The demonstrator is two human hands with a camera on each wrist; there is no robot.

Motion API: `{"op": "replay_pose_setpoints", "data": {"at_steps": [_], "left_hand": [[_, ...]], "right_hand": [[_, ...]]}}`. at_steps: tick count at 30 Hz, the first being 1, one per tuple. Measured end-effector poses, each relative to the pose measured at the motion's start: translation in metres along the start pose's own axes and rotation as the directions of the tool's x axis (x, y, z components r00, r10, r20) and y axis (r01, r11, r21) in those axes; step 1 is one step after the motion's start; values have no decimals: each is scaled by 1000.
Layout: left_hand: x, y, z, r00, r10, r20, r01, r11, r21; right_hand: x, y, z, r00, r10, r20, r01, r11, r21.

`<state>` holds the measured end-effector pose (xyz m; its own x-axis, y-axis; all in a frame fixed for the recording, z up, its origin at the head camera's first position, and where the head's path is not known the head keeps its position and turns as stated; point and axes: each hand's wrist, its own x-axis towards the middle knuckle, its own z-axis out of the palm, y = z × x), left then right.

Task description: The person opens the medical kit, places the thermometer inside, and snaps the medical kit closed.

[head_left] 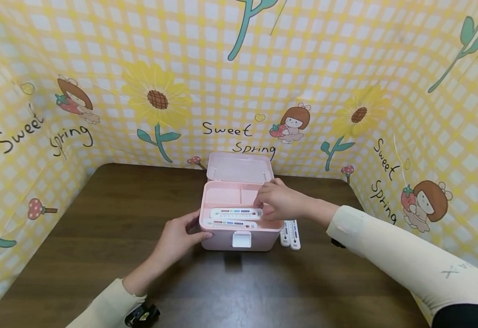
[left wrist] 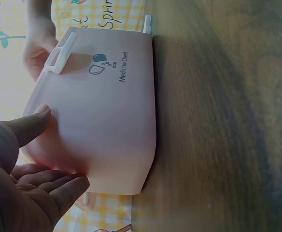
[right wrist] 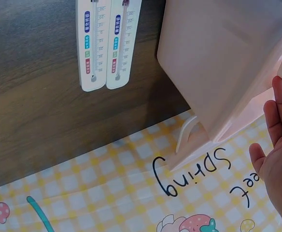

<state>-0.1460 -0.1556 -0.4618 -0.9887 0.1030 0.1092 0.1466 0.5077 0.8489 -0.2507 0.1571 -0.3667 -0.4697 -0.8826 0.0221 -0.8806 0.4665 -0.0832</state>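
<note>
A pink medicine chest stands on the table with its lid tipped back. Its front bears a white latch and, in the left wrist view, the printed words "Medicine Chest". My left hand holds the chest's left front corner, thumb at the front rim and fingers along the side. Two white thermometers lie lengthwise in the front compartment, a rear thermometer and a front thermometer. Over the right part of the chest, my right hand pinches the right end of the rear thermometer between thumb and fingers.
Just right of the chest, two more thermometers lie side by side on the dark wooden table. Low dividers split the chest's inside. A yellow checked cloth with printed flowers hangs behind and at both sides.
</note>
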Motion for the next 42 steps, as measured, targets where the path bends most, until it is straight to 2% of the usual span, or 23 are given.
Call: {"op": "replay_pose_setpoints", "data": {"at_steps": [14, 22, 32, 37, 42], "left_hand": [[-1, 1, 1, 1000, 6, -1, -6, 1000, -5], [0, 1, 1, 1000, 12, -3, -12, 1000, 3], [0, 1, 1, 1000, 4, -6, -4, 1000, -3], [-1, 1, 1, 1000, 16, -8, -16, 1000, -2], [-1, 2, 2, 1000, 19, -6, -18, 1000, 9]], "right_hand": [[4, -8, 11, 999, 11, -38, -12, 1000, -18], [0, -19, 16, 996, 48, -75, -54, 995, -81], [-2, -25, 21, 990, 9, -143, -33, 986, -166], [-6, -26, 24, 988, 66, -140, -79, 993, -91], [-14, -25, 29, 971, 147, -189, -134, 988, 77]]}}
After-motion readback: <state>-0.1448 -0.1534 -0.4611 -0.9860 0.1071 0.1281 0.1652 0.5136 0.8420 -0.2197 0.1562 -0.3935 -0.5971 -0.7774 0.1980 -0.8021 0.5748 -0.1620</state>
